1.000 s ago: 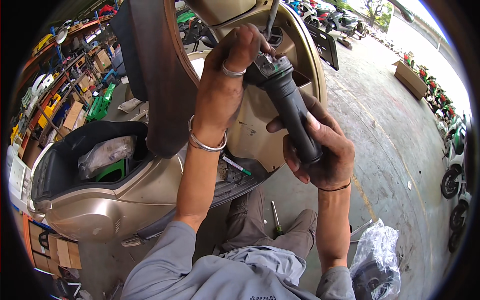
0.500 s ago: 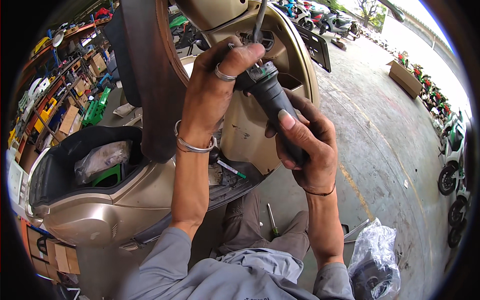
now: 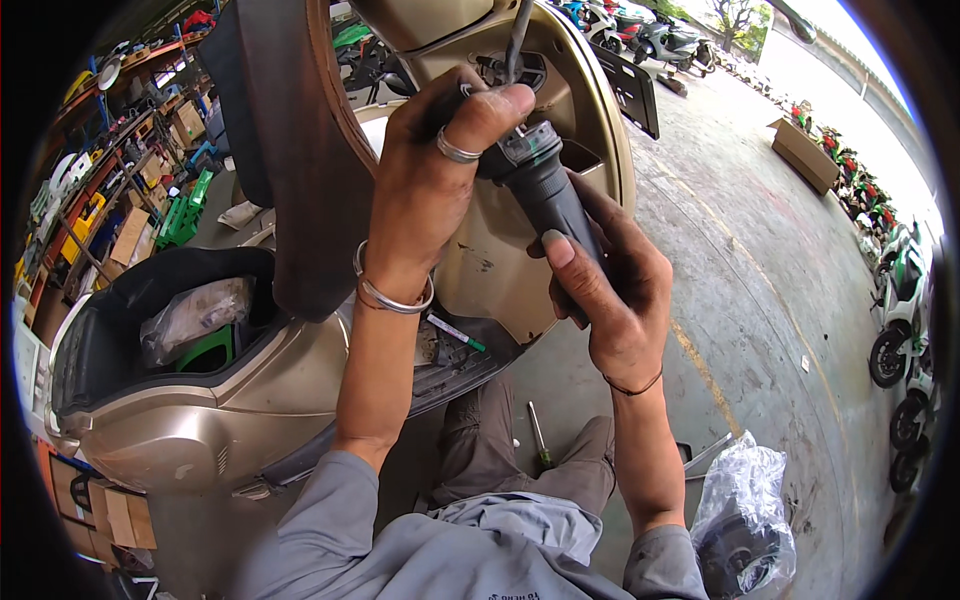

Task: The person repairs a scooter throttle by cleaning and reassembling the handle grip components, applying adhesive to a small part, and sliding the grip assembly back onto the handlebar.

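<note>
A black ribbed throttle grip slants between my hands, in front of the gold scooter's front panel. My right hand is wrapped round its lower part, the thumb lying along the near side. At the upper end, my left hand is closed round the dark housing next to the grip's collar. Its thumb presses near the collar, and the curled fingers are partly hidden behind. A dark cable runs upward just beyond my left thumb.
A brown flap hangs left of my left arm. The open seat compartment holds a plastic-wrapped bundle. A green-tipped marker lies on the footboard. Between my legs is a screwdriver, and a plastic-bagged black part sits at lower right.
My right hand has shifted slightly left, its thumb now lying a little differently on the throttle grip. My left hand keeps its hold, and the view has moved slightly.
</note>
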Demonstrator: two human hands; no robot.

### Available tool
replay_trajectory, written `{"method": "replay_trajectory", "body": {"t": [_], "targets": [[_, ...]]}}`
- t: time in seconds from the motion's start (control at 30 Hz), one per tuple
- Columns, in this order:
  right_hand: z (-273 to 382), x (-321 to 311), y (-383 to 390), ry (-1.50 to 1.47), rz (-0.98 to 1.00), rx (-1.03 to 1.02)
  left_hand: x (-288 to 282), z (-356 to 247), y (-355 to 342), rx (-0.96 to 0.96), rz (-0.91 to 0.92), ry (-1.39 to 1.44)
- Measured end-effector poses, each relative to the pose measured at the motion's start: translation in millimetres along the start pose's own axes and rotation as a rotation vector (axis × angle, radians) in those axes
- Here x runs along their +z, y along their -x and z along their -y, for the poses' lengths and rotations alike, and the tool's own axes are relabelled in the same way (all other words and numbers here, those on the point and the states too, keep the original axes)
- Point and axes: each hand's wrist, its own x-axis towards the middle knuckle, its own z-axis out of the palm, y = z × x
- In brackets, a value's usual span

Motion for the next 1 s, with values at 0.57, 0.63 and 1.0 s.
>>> {"method": "replay_trajectory", "body": {"t": [0.57, 0.63, 1.0], "targets": [[1.3, 1.5, 2.2, 0.016, -0.002, 0.013, 4.1, -3.6, 3.8, -0.006, -0.005, 0.036], [0.9, 2.2, 1.7, 0.018, -0.003, -0.004, 3.0, -2.6, 3.3, -0.004, -0.002, 0.04], [-0.6, 2.1, 0.9, -0.007, 0.013, 0.019, 0.5, 1.9, 1.0, -0.004, 0.002, 0.014]]}}
